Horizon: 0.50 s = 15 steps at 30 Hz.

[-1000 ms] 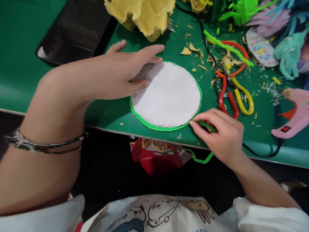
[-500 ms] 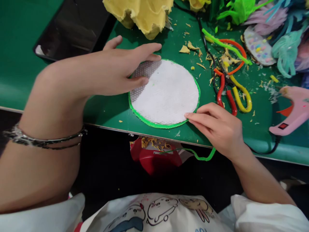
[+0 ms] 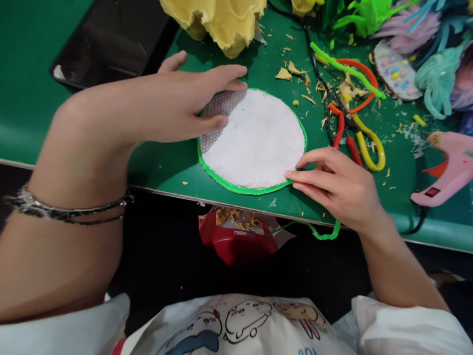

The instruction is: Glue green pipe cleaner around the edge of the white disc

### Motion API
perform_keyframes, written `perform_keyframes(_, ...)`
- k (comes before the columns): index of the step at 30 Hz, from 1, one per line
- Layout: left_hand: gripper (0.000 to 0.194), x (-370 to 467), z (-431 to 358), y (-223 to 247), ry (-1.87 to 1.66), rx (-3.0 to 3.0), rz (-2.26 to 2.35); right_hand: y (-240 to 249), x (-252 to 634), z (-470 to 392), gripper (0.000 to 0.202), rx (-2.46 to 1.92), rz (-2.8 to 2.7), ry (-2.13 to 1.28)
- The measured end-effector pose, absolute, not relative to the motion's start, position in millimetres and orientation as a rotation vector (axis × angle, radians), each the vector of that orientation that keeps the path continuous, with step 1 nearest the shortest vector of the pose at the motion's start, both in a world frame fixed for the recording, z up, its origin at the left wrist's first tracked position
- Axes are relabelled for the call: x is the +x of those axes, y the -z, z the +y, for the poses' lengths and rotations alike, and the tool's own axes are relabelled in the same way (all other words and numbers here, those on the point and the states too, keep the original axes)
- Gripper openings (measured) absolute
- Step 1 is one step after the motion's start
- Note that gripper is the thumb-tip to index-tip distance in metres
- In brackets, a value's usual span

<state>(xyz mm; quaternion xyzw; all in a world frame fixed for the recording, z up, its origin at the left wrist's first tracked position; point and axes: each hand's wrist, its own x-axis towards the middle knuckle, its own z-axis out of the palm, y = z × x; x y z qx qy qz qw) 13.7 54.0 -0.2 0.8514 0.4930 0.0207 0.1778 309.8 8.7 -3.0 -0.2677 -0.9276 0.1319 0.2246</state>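
A round white disc (image 3: 260, 140) with a dimpled surface lies flat on the green tabletop near its front edge. Bright green pipe cleaner (image 3: 242, 190) runs along its rim, and a loose tail drops below the table edge under my right hand. My left hand (image 3: 181, 103) rests over the disc's upper left, fingers stretched apart, thumb on its face, shading that part. At the lower right rim my right hand (image 3: 338, 190) pinches the pipe cleaner against the disc's edge with thumb and fingers. The exact contact under the fingertips is partly hidden.
Red-handled pliers (image 3: 339, 129) and yellow-orange scissors (image 3: 380, 153) lie right of the disc. Further right is a pink glue gun (image 3: 449, 170). A yellow egg carton (image 3: 221, 24) and black tablet (image 3: 114, 42) stand behind. A red container (image 3: 229, 241) sits below the table edge.
My right hand has shifted slightly up and right along the rim, its index finger lifting higher. The hanging green tail has moved right. My left hand stays almost in place.
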Motion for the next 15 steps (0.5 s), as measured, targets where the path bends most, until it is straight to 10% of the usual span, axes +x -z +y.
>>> perform_keyframes(15,0.087,18,53,-2,0.016,2.412,1.46,4,299,5,0.009,-0.821,-2.53,-0.216)
